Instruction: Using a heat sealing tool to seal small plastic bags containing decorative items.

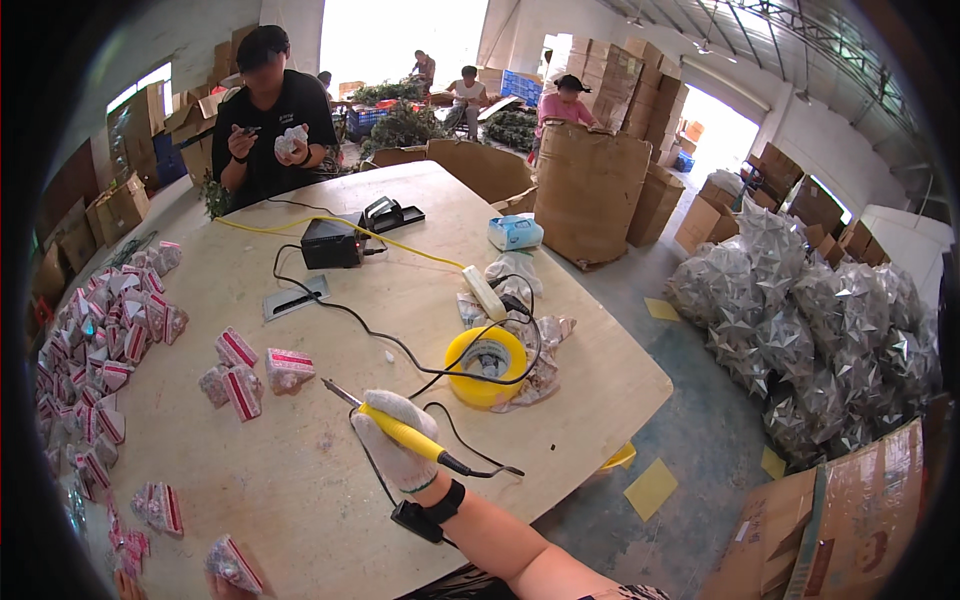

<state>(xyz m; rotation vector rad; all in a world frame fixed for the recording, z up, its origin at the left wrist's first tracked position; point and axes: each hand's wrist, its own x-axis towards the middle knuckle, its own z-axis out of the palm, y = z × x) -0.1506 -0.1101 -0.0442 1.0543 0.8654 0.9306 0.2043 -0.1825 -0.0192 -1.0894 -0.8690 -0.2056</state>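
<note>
My right hand [396, 432], in a white knit glove, is closed round the yellow handle of a soldering iron [402, 434]. The iron's metal tip points up and left, above the table. Of my left hand [127, 586] only bits of finger show at the lower left edge, near a small clear packet with a pink-and-white label [234, 566]; its grip is hidden. Similar packets lie nearby: one packet [158, 508] beyond my left hand, and a small group of packets [240, 390] left of the iron's tip. Shredded pink material [128, 548] lies beside my left fingers.
A large heap of packets [110, 335] covers the table's left side. A black power unit [332, 242], yellow tape roll [486, 368], white power strip [484, 292] and tissue pack [515, 233] stand farther off. Cords cross the table. A person [270, 120] works opposite; bagged silver stars [790, 330] fill the right.
</note>
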